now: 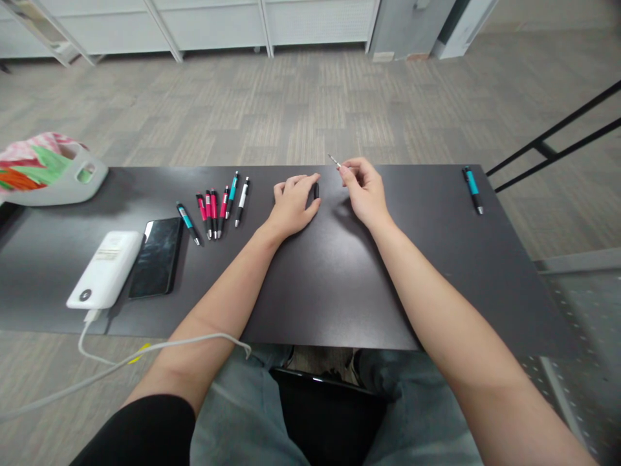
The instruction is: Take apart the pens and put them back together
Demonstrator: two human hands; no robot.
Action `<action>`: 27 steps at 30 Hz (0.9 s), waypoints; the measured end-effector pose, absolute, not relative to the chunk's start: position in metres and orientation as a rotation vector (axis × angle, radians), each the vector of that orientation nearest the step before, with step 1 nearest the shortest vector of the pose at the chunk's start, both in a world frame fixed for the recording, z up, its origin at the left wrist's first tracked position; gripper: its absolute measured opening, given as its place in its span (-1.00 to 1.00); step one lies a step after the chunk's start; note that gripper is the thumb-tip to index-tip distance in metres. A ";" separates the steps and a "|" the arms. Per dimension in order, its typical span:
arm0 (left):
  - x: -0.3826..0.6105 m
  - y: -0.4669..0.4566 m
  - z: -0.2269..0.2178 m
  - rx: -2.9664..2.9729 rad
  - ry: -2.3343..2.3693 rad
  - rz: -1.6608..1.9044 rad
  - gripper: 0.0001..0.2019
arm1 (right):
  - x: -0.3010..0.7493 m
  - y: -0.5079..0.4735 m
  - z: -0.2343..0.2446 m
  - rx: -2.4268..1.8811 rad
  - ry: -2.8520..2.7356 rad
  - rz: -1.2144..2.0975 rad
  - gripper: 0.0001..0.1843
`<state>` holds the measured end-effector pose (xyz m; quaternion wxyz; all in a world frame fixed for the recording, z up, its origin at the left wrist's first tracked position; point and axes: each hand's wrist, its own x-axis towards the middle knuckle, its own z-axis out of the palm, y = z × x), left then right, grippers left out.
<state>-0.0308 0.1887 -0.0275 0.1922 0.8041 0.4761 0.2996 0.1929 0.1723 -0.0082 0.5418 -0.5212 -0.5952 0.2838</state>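
Observation:
My left hand (294, 206) rests low over the dark table, with a short black pen part (316, 191) between its thumb and index finger. Much of that hand's underside is hidden. To its right, my right hand (366, 191) is raised slightly above the tabletop, thumb and fingers pinched on a thin pen refill (333, 159) that points up and left. Left of my left hand lie several click pens: a white one (242, 202), a teal one (232, 194), several red ones (214, 213) and another teal one (188, 224).
One teal pen (473, 189) lies near the table's right edge (514, 239). At the left are a black phone (156, 259), a white power bank (105, 268) with a cable (160, 346) crossing my left forearm, and a white basket (92, 178) of colourful cloth or packaging.

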 end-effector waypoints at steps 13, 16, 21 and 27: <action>-0.031 0.193 -0.029 2.119 1.328 0.986 -0.41 | 0.196 0.167 -0.002 -1.226 -1.500 0.613 -0.36; -0.030 0.194 -0.029 2.095 1.352 0.993 -0.44 | 0.201 0.165 0.000 -1.235 -1.493 0.597 -0.39; -0.028 0.191 -0.027 2.099 1.372 0.996 -0.46 | 0.207 0.165 -0.005 -1.274 -1.473 0.572 -0.52; -0.023 0.186 -0.012 1.957 1.282 1.165 -0.60 | 0.205 0.164 -0.006 -1.286 -1.539 0.584 -0.63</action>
